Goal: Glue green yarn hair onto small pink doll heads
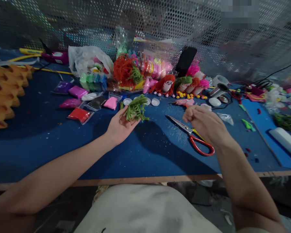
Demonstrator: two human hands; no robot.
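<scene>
My left hand (pixel 120 127) is closed round a bundle of green yarn (pixel 136 108), whose cut strands hang over the fingers. Whatever may lie under the yarn is hidden. To the right, my right hand (pixel 205 121) hovers over the table with its fingers curled together; anything pinched in them is too small or hidden to see. Just below it lie red-handled scissors (pixel 201 147), blades pointing up and left. A yellow part beside their handle is partly covered by the hand. Small white round lids (pixel 155 102) sit behind the yarn.
Finished yarn-haired dolls (pixel 168 84) stand at the back, near a heap of orange yarn (pixel 123 69) and a dark phone (pixel 186 60). Bags of coloured clay (pixel 79 114) lie left. A pink glue gun (pixel 184 102), wire spool (pixel 218 90) and blue board (pixel 264 129) are right.
</scene>
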